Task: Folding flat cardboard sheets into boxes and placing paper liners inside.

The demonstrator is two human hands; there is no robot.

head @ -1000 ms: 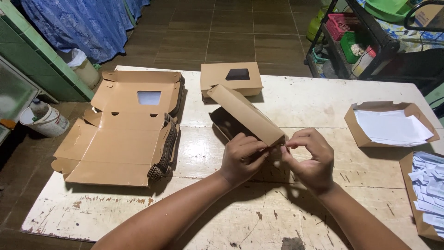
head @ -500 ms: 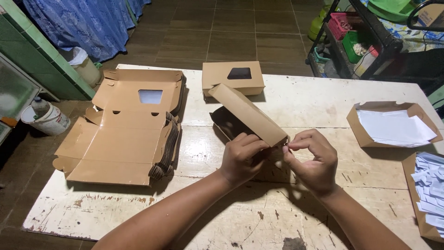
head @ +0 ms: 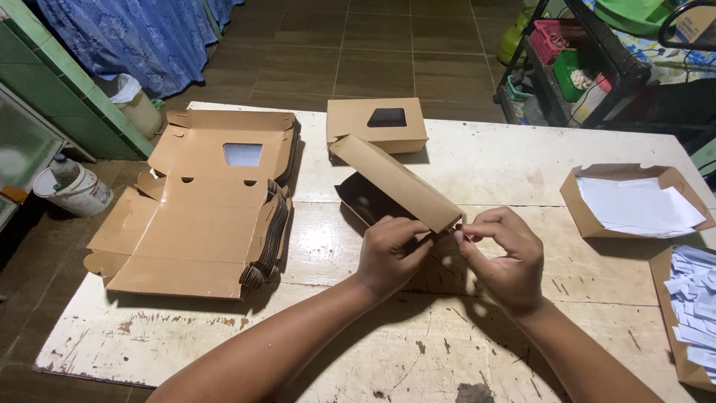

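Left fingers: your left hand [head: 389,250] is curled closed on the near corner of the half-folded kraft box [head: 395,186], fingers wrapped over its raised lid.
Right fingers: your right hand [head: 503,257] pinches shut on a small edge or tab at that same corner; what lies between the fingertips is too small to tell.
Box position: it sits mid-table [head: 477,168], just beyond both hands, dark inside showing under the lid.
Box axis: the lid's long edge runs diagonally, from far left down to near right, ending at your fingers.
Finished box: a closed brown box with a dark window [head: 377,123] lies flat just behind it.
Flat blanks: a stack of unfolded brown cartons [head: 198,224] with a pale window cutout lies to your left.
Paper tray: an open brown tray of white sheets [head: 634,201] sits at right.
Slip tray: a second tray of small white slips [head: 690,298] is at the near right edge.
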